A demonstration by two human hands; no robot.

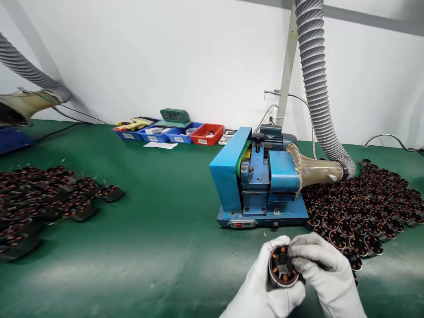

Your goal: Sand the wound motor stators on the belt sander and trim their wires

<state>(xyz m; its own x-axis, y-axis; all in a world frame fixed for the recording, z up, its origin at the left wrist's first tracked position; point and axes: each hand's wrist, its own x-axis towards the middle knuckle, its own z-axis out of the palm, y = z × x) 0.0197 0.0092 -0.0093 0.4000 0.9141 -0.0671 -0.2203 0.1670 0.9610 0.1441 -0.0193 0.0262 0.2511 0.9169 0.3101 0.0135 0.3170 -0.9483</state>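
Near the bottom edge, right of centre, I hold a motor stator (284, 268), a round metal ring with a black inside and copper windings. My left hand (270, 282), in a white glove, wraps round it from the left and below. A thin wire sticks up from its upper left rim. The gloved fingers of my right hand (319, 260) are closed at its right rim; whether a wire end is between them is hidden. Just behind the hands stands a blue belt-driven machine (256, 176) with red and green buttons at its front.
Several rows of similar stators (357, 221) cover the bench on the right, close to my right hand. More stators (49, 194) lie at left. A grey hose (313, 75) joins the machine's funnel (318, 171). Blue bins (180, 134), a red bin (208, 134) and a clock (174, 115) line the wall.
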